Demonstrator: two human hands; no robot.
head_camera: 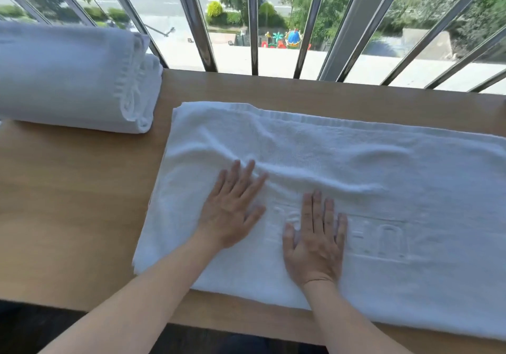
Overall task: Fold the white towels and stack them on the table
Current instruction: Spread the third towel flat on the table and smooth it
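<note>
Pressing left hand [232,211] and right hand [315,244] flat, grip wide and holding nothing, on rumpled white terry towel [383,189] spread across pale wooden counter [68,203], right of folded white towel stack [68,79], probably smoothing ridges before folding.

Left grip [232,205] and right grip [315,241], fingers straight, press flat on the spread white towel [383,175]. Folded towels [74,77] lie at ten o'clock on the surface [68,203].

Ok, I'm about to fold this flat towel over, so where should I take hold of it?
Probably its left short edge, pinched at both corners, coming from the left. The towel lies flat across the table, that end is free with bare wood beside it, and the left hand and right hand rest flat near it.
</note>
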